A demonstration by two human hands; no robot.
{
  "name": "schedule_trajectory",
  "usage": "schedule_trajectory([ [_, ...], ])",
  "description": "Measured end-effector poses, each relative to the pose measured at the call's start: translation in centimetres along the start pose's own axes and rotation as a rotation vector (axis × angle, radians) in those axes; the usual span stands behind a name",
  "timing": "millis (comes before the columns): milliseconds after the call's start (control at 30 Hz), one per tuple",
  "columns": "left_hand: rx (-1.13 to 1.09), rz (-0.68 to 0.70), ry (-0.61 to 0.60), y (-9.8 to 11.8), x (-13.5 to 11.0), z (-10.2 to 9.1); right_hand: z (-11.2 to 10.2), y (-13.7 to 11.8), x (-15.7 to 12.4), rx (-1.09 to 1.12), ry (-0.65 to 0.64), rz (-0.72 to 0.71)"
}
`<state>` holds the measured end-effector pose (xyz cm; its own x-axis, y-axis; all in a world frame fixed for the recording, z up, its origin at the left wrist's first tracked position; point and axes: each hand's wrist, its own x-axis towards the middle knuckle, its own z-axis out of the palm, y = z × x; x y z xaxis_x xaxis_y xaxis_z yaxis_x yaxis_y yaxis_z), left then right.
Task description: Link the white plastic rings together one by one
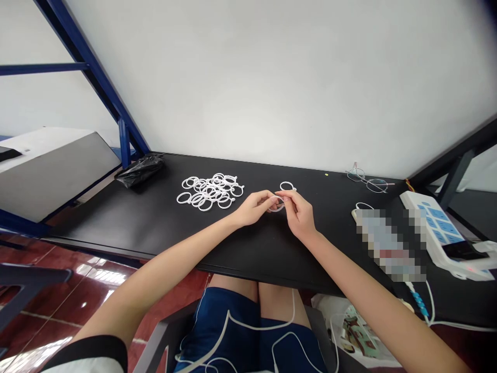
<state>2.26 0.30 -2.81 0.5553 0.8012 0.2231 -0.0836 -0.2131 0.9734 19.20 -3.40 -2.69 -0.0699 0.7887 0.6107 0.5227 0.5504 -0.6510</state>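
"Since both hands meet over the bench (182, 230), what do they hold?"

"One white ring (276, 210), between them. Left hand (252, 207) pinches at its left side, right hand (300, 212) at its right; thumbs and fingers drawn together. Fingertips cover part of the rim, so exact contact is hard to judge."

"Reason for the two-sided grip?"

"Probably steadiness. The ring is thin; opposed pinches would stop it turning and leave the lower rim exposed."

"Other rings?"

"Overlapping pile of white rings (213, 194), left of the hands, presumably for easy reach. Single ring (286, 182) lies just beyond the right hand, well apart from the pile, perhaps to keep it distinct."

"Surroundings?"

"Eyeglasses (365, 180) against the wall (272, 93), likely put clear of the elbows. Phone (390, 246) beside the power strip (437, 228), plausibly for charging; cable (420, 304) at its near end."

"Brands, labels?"

"None legible. Phone face masked by coarse blocks; power strip shows blue panels, no readable lettering."
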Motion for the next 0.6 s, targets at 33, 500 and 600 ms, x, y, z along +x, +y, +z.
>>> schedule_trajectory([
  [33, -0.045, -0.016, 0.029, 0.02, 0.13, -0.23, 0.04, 0.02, -0.04, 0.009, -0.003, 0.009],
  [500, -0.239, -0.123, 0.158, 0.11, 0.4, -1.08, 0.47, 0.57, -0.14, -0.011, -0.014, -0.086],
  [600, -0.201, -0.111, 0.168, -0.02, 0.47, -1.11, 0.44, 0.56, -0.14, -0.012, -0.016, -0.087],
])
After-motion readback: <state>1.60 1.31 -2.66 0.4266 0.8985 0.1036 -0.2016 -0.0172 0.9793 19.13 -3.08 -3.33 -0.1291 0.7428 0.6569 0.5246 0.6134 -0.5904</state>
